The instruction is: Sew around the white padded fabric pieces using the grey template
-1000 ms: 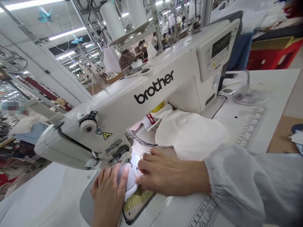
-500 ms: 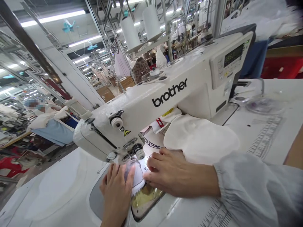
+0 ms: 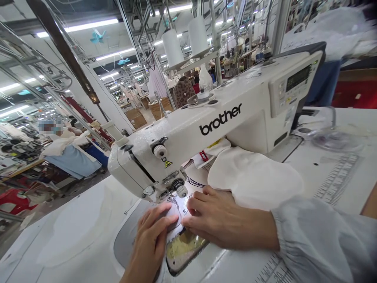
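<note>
A small pale fabric piece with a rounded edge [image 3: 176,211] lies under the needle area of the white sewing machine [image 3: 188,131]. My left hand [image 3: 151,236] is closed on its left side, thumb and fingers drawn together over the cloth. From the right, my right hand [image 3: 218,215] reaches in with curled fingers, its thumb and fingertips closed at the fabric's right edge beside the presser foot [image 3: 176,201]. What lies under its curled fingers is partly hidden. Below the hands, a yellowish window [image 3: 185,245] shows in the machine bed.
White rounded fabric pieces [image 3: 253,175] lie under the machine arm. A clear round dish [image 3: 337,137] sits on the right, near a printed ruler [image 3: 337,177]. Thread cones [image 3: 173,47] stand behind. At the far left a person [image 3: 53,135] is among fabric and machines.
My left hand has gone from flat, extended fingers to a closed grip on the fabric piece. My right hand stays nearly in place. The whole view has shifted slightly.
</note>
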